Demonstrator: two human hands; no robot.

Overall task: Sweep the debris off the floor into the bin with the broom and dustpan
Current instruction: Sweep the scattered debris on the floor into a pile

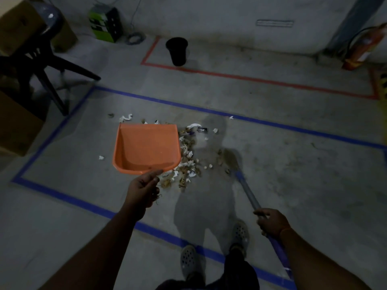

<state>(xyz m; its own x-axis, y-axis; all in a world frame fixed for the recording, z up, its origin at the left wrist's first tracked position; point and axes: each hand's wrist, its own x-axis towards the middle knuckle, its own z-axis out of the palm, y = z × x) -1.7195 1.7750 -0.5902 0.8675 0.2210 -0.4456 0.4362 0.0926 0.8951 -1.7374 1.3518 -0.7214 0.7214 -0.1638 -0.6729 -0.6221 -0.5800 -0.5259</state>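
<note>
Both hands are busy: my left hand (144, 190) grips the near edge of the orange dustpan (146, 148), thumb along the rim, holding it with its open mouth pointing away from me. My right hand (272, 221) is wrapped round the broom (249, 191) handle, which slants from lower right up toward the middle of the floor (293, 153); the bristle end is blurred, just right of the debris.

Far left stand cardboard boxes (14, 126) and a dark chair (37, 59). A green box (104, 24) sits against the back wall, with a coil of cable (136, 38) just beside it.

Debris (188, 158), paper scraps and brownish bits, lies in a loose heap on the floor inside the blue tape (209, 108) outline, just right of the dustpan and between it and the broom. A few stray scraps lie beyond the pan's far edge and one to its left.

Past the blue line, the black bin (177, 51) stands upright in the corner of the red tape (251, 79) outline, well apart from the heap. A fire extinguisher (364, 49) leans at the far right wall.

My shoes (189, 260) stand at the near blue line.
</note>
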